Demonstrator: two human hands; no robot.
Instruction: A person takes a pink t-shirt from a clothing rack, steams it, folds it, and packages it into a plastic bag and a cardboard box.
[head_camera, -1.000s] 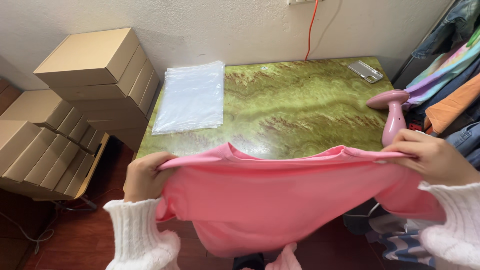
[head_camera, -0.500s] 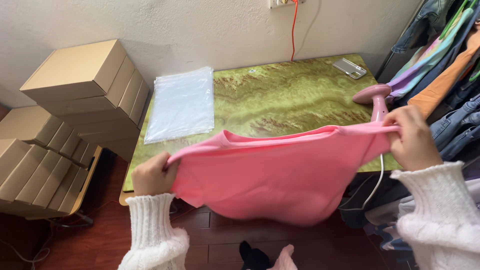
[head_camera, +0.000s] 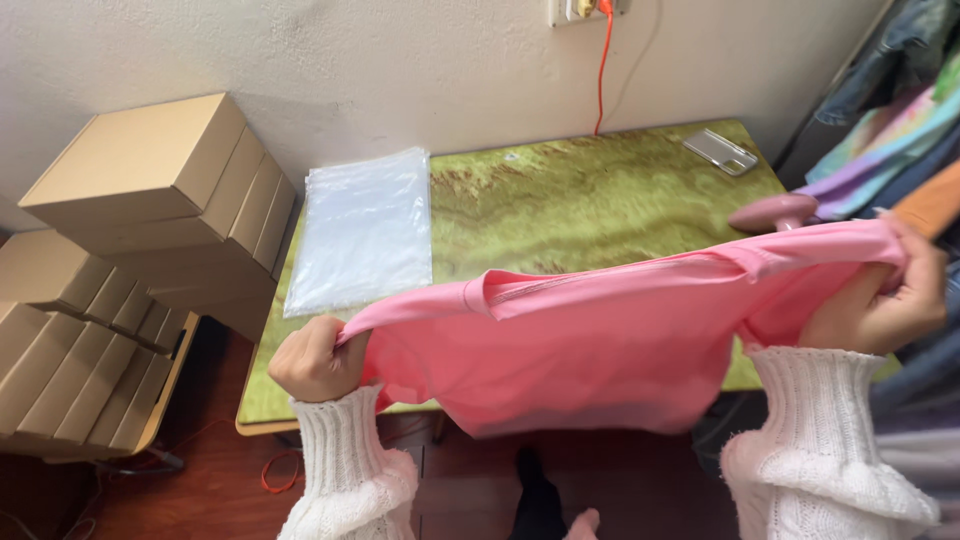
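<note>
I hold a pink garment (head_camera: 600, 345) stretched out between both hands above the near edge of a table with a green marbled top (head_camera: 590, 205). My left hand (head_camera: 312, 360) grips its left end in a fist. At the right, my right hand (head_camera: 880, 300) pinches the other end, raised higher. Both wrists wear white knitted cuffs. The cloth sags in the middle and hides the table's front edge. A pink handheld steamer (head_camera: 772, 211) stands just behind the garment's right end.
A stack of clear plastic bags (head_camera: 365, 230) lies on the table's left part. A small flat silvery device (head_camera: 720, 151) sits at the far right corner. Cardboard boxes (head_camera: 140, 210) are piled at the left. Clothes (head_camera: 890, 130) hang at the right. An orange cable (head_camera: 601, 60) runs up the wall.
Both hands have lifted the pink garment higher and pulled it wider. The right hand rose and moved right. The view shifted a little toward the wall.
</note>
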